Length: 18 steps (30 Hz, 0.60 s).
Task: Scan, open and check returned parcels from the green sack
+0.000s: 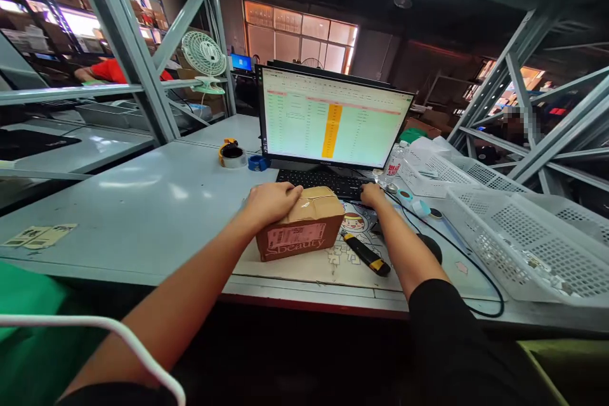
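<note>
Across the pale grey tabletop point(143, 203) before you stands a wide black-framed monitor point(295, 133), then a black rectangular keyboard point(345, 187). Nearer you sits the brown cardboard box point(301, 236), its long axis running left to right, right end angled slightly away. A yellow-and-black utility knife point(366, 255) lies to its right. Your left hand point(273, 200), the nearer, rests palm-down over the box's left end, grip uncertain; your right hand point(373, 195), finger posture unclear, is at the keyboard's right end, with the box to its left.
</note>
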Motion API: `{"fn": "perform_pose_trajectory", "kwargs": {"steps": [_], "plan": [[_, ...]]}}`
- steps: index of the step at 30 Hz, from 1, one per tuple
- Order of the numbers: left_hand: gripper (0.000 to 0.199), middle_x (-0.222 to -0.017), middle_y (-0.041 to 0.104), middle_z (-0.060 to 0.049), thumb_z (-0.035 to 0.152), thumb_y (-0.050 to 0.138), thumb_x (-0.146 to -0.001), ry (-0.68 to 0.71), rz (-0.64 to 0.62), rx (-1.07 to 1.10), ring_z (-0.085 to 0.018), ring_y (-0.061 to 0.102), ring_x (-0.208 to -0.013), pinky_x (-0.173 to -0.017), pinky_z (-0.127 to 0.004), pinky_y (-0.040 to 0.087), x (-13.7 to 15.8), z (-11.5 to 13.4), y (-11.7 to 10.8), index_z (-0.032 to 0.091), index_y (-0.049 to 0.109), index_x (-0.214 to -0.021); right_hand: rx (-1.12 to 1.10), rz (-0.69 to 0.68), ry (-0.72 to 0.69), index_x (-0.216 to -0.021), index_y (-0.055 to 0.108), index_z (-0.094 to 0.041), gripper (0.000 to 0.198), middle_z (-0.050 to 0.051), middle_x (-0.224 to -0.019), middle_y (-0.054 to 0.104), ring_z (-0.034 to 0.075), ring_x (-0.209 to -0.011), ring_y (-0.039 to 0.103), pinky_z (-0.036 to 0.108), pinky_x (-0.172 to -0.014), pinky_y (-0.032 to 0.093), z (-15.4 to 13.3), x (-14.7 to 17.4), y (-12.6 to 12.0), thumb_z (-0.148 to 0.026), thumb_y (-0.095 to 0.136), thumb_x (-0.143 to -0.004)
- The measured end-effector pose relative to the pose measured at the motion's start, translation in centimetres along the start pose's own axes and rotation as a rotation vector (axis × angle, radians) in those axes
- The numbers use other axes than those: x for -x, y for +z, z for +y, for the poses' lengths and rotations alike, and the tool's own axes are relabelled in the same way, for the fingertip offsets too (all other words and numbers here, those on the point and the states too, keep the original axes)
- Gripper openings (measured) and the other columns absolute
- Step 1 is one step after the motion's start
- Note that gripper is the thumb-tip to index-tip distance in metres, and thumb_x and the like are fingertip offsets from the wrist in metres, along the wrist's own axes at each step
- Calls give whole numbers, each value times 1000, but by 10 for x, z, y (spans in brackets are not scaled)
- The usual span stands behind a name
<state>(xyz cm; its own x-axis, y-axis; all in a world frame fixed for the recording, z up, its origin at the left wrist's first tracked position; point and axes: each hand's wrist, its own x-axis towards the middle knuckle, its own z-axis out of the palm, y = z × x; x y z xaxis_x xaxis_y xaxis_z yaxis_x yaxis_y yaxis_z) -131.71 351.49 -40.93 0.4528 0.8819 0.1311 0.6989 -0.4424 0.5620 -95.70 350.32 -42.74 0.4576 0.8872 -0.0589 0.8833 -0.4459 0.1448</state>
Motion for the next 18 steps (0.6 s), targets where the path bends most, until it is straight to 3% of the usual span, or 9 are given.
{"fn": "perform_pose_trajectory", "kwargs": {"steps": [3, 7, 10, 14, 18], "plan": [[71, -129, 73, -25, 76, 48, -95, -66, -36, 89, -55, 63, -125, -108, -64, 43, -7, -8, 4, 20, 82, -123, 31, -9, 11, -145, 67, -6, 49, 24, -159, 54, 39, -154, 42, 53, -125, 39, -6, -4, 10, -11, 54, -98], [73, -121, 74, -25, 81, 46, -94, -24, -36, 110, -54, 63, -120, -106, -66, 42, -16, -14, 7, 20, 83, -114, 59, 14, -8, -148, 66, -8, 51, 22, -169, 42, 38, -159, 30, 56, -129, 33, -7, -4, 16, -12, 48, -100], [70, -113, 75, -24, 83, 52, -90, -1, -10, 179, -53, 64, -116, -107, -67, 41, -16, -16, 9, 21, 82, -101, 64, -2, -22, -152, 65, -14, 54, 19, -173, 37, 39, -160, 30, 58, -127, 35, -10, -6, 13, -13, 46, -101], [66, -116, 75, -24, 78, 52, -92, 38, -32, 168, -52, 64, -119, -108, -64, 41, -16, -18, 7, 20, 82, -103, 68, -28, -35, -150, 66, -12, 53, 23, -166, 47, 40, -154, 43, 56, -123, 41, -22, -1, -3, -12, 46, -101], [69, -128, 76, -21, 72, 40, -99, 145, -123, 44, -45, 66, -121, -102, -52, 47, -14, -16, -1, 20, 80, -120, 50, -65, -124, -141, 70, -11, 44, 22, -140, 70, 33, -131, 66, 41, -108, 52, -32, 48, -5, -26, 47, -107]]}}
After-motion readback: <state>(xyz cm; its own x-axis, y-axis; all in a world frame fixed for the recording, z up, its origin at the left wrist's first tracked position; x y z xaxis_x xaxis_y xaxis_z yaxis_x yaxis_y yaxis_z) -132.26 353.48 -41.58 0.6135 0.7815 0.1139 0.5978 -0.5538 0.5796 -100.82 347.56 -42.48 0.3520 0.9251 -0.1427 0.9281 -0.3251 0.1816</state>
